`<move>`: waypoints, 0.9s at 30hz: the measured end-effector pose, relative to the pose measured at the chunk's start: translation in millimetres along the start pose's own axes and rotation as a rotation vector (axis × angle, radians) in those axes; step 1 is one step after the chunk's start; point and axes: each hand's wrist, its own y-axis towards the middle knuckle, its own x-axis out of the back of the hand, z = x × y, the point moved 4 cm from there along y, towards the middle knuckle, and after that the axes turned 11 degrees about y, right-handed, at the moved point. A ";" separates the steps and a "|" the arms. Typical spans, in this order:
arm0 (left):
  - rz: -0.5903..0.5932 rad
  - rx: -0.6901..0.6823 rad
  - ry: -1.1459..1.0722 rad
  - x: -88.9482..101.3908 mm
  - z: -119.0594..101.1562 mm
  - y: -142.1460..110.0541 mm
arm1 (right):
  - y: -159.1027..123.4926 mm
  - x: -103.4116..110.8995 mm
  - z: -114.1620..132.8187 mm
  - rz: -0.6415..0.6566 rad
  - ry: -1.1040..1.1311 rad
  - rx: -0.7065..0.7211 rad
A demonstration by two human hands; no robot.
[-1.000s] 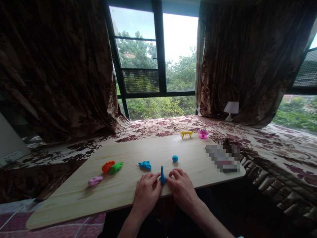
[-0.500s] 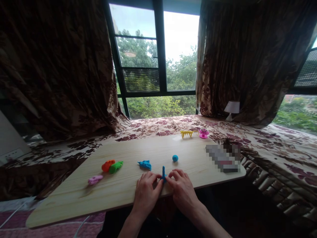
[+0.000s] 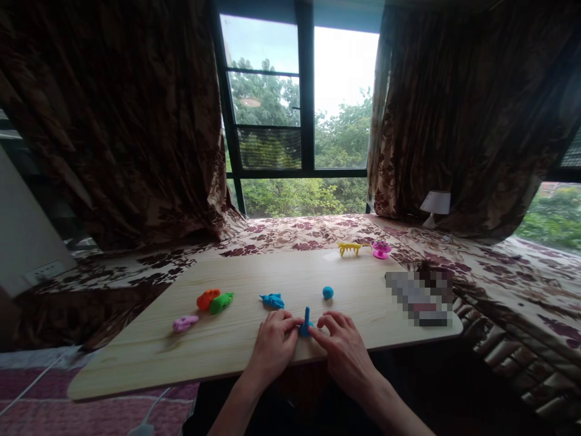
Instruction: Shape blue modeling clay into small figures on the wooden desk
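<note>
Your left hand [image 3: 275, 340] and right hand [image 3: 345, 346] pinch an upright blue piece [image 3: 306, 326] between them, a blue ball [image 3: 327, 293] beyond the right

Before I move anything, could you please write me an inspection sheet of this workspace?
Surface: pale wood-grained tabletop, rounded corners.
Job's things: blue clay-like piece with upright stem.
Clutter: orange lump, green lump, pink lump, pointed blue lump, round blue ball, yellow legged figure, pink footed stand; pixelated object, unidentifiable.
Hands: fingers of left hand and right hand touch the piece from either side.
Cables: thin white cable below the tabletop's near edge.
Surroundings: brown flowered curtain, dark-framed window, white-shaded lamp.
</note>
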 end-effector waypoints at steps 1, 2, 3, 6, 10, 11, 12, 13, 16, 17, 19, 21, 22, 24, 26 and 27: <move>-0.006 0.000 -0.001 0.1 -0.5 -0.2 | -0.2 0.0 -0.1 0.005 -0.007 0.014; -0.010 0.001 -0.002 0.1 -1.0 -0.4 | -0.4 -0.1 -0.1 0.009 -0.012 0.028; -0.012 0.002 -0.004 0.2 -1.4 -0.7 | -0.7 -0.1 0.0 0.012 -0.019 0.038; -0.017 0.006 -0.007 1.0 -2.1 -1.3 | -0.6 -1.3 0.4 0.034 -0.045 0.056; -0.011 0.010 -0.014 1.7 -1.4 -2.0 | 1.4 1.5 -0.9 0.071 -0.008 0.077; -0.008 0.013 -0.018 1.5 -0.7 -2.3 | 2.1 3.8 -2.7 0.072 0.024 0.074; -0.005 0.016 -0.026 1.3 0.2 -2.5 | 2.9 6.8 -5.5 0.060 0.059 0.061; -0.003 0.021 -0.039 1.0 1.2 -2.5 | 4.0 10.0 -9.1 0.038 0.097 0.041; -0.005 0.040 -0.107 0.8 3.8 -0.7 | 10.1 15.7 -21.9 -0.043 0.227 -0.027; -0.003 0.042 -0.135 0.9 4.0 0.5 | 13.2 15.3 -25.5 -0.058 0.263 -0.039; 0.015 0.032 -0.187 1.2 2.9 3.5 | 20.8 11.1 -30.6 -0.066 0.309 -0.046; 0.043 0.017 -0.217 1.3 0.7 6.2 | 28.4 5.4 -33.2 -0.071 0.321 -0.048; 0.056 0.011 -0.223 1.4 -0.4 7.2 | 31.6 2.8 -33.8 -0.077 0.325 -0.051; 0.070 0.001 -0.221 1.4 -2.2 8.1 | 35.6 -0.9 -34.4 -0.092 0.328 -0.057; 0.072 -0.005 -0.219 1.0 -3.3 8.3 | 36.6 -2.7 -34.4 -0.103 0.324 -0.061; 0.072 -0.004 -0.222 0.6 -3.6 8.5 | 36.4 -3.2 -34.4 -0.106 0.321 -0.061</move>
